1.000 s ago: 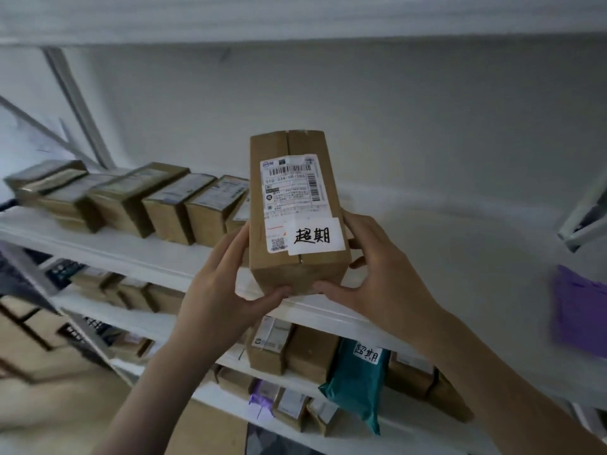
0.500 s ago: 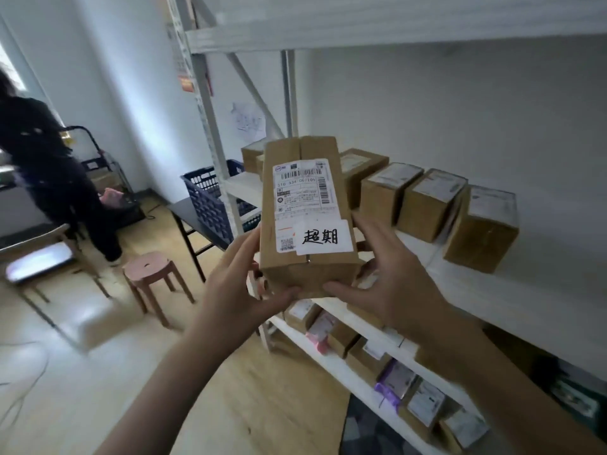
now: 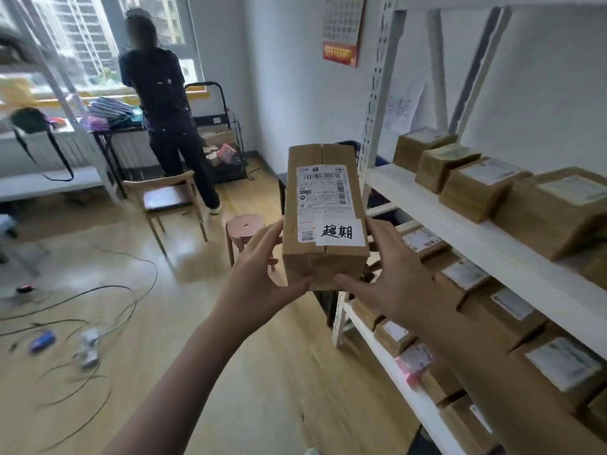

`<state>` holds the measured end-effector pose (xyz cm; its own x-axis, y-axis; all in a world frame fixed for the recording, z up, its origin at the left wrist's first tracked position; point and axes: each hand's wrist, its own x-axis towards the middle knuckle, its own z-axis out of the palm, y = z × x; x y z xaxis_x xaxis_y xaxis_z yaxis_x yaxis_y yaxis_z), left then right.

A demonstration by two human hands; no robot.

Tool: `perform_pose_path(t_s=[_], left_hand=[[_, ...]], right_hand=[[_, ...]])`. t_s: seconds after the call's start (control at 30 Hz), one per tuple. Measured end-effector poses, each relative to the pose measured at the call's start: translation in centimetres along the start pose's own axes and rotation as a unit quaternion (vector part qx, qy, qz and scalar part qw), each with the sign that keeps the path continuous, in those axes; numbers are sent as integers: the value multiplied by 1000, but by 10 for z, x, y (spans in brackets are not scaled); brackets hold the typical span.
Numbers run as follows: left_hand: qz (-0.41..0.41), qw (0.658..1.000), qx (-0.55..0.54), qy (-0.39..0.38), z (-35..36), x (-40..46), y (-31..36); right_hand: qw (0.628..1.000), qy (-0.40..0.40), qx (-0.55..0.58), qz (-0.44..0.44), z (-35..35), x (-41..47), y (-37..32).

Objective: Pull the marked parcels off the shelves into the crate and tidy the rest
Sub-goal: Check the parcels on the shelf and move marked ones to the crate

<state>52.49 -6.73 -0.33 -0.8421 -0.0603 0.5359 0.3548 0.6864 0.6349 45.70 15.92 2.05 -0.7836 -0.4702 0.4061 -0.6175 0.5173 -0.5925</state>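
White metal shelving [image 3: 460,231] stands at the right. Clear of it, the tall brown cardboard parcel with handwritten white sticker [image 3: 323,215] sits clasped between left hand [image 3: 259,274] and right hand [image 3: 391,274], fingers curled round its base. Carrying looks underway; next, finding the crate, unseen here.

Brown parcel [image 3: 323,218] — white label [image 3: 340,232], black characters; pink stool [image 3: 244,226].

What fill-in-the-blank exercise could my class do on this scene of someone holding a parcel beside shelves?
1. The brown cardboard parcel is held by ____ hands.
2. The handwritten white sticker sits ____ the printed barcode label.
3. The round pink stool stands on the ____.
4. The white metal shelves are on the person's ____ side.

Missing words: two; below; floor; right
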Motion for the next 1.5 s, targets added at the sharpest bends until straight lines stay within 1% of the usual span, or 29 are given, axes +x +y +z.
perform_pose_path(t_s=[0.17,0.37,0.6,0.8,1.0,1.17,1.27,1.37,1.5], left_hand=[[-36,999,-8,12,3,62,-75],[-45,999,-3,24,4,162,-165],[-50,998,-16,25,5,279,-239],[-29,1000,-2,-8,24,382,-321],[13,996,-60,-60,57,501,-412],[44,981,-113,-151,99,606,-470],[80,968,-129,-202,140,658,-500],[70,949,-147,-270,185,692,-520],[68,922,-153,-350,246,722,-538]], right_hand=[[999,-30,-16,-15,40,93,30],[999,-41,0,-29,89,226,74],[999,-35,-3,-9,121,354,111],[1000,2,-12,15,146,447,155],[995,59,-22,82,178,546,207],[975,113,-24,189,198,616,253],[958,144,-56,243,204,640,290],[936,171,-66,300,210,649,326],[913,180,-87,356,214,655,374]])
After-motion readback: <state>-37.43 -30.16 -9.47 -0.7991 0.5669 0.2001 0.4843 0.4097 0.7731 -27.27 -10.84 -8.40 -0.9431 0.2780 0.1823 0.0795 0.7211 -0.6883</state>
